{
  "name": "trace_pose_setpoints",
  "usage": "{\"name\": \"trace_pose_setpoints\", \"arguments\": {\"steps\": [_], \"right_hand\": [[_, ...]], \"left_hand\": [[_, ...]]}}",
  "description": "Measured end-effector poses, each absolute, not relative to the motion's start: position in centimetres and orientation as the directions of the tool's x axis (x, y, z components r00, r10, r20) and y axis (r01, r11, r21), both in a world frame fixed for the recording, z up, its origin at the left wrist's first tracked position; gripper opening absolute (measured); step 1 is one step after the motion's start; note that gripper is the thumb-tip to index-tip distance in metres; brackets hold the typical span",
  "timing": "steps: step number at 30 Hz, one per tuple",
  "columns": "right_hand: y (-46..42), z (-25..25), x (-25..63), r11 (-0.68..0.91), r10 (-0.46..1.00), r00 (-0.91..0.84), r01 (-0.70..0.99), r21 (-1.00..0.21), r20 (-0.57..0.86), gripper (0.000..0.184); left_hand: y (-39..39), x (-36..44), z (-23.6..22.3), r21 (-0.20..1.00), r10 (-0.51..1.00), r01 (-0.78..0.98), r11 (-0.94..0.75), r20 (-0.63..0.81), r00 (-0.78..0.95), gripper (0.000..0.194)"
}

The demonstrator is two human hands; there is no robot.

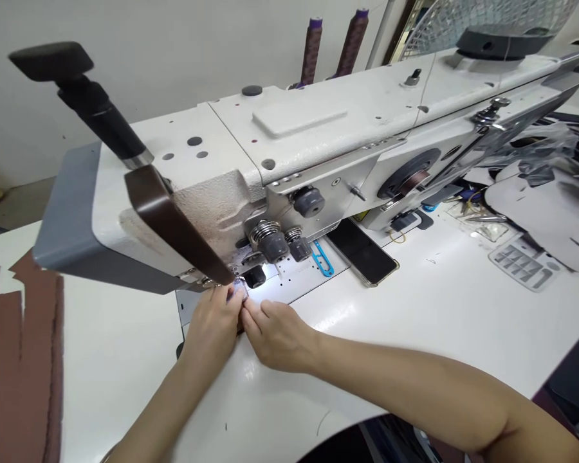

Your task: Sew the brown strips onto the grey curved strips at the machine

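Both my hands are close together under the head of a white sewing machine (309, 141), near its lit needle area. My left hand (215, 321) has its fingers bent and pressed down beside the presser foot. Directly to its right, my right hand (280, 334) is closed in a pinch, its fingertips nearly meeting those of the left. Between them shows the edge of a small dark brown piece (240, 328), mostly covered by the fingers. A long brown lever (178, 225) slants down to just above the left fingertips.
Brown cut pieces (24, 360) lie at the left of the white table (357, 366). A phone (363, 251) and a blue thread snipper (322, 258) rest beneath the arm. At right are a clear template (525, 263) and pale cut pieces (545, 199). Thread cones (352, 45) stand behind.
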State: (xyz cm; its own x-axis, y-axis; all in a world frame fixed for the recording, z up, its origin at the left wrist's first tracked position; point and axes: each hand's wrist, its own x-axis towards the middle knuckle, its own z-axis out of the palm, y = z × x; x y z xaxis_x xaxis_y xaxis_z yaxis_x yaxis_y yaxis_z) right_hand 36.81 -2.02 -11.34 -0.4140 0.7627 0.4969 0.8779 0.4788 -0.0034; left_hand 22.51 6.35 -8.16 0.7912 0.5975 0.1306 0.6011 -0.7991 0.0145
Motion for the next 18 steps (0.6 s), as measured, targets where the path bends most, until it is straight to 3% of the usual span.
{"name": "trace_pose_setpoints", "arguments": {"steps": [3,8,18], "right_hand": [[-2.28,-11.20,37.09,0.453,0.762,-0.383,0.892,-0.006,0.523,0.039],[-1.99,-11.42,37.04,0.512,0.790,-0.469,0.859,-0.005,0.395,0.039],[-1.56,-10.83,36.70,0.465,0.871,-0.448,0.884,-0.045,0.202,0.049]], "left_hand": [[6.16,22.56,-7.94,0.072,0.608,0.604,-0.794,0.113,0.786,0.024],[6.35,22.38,-7.82,0.140,0.572,0.562,-0.815,0.047,0.819,0.027],[7.07,22.63,-7.33,0.067,0.510,0.508,-0.859,0.024,0.860,0.029]]}}
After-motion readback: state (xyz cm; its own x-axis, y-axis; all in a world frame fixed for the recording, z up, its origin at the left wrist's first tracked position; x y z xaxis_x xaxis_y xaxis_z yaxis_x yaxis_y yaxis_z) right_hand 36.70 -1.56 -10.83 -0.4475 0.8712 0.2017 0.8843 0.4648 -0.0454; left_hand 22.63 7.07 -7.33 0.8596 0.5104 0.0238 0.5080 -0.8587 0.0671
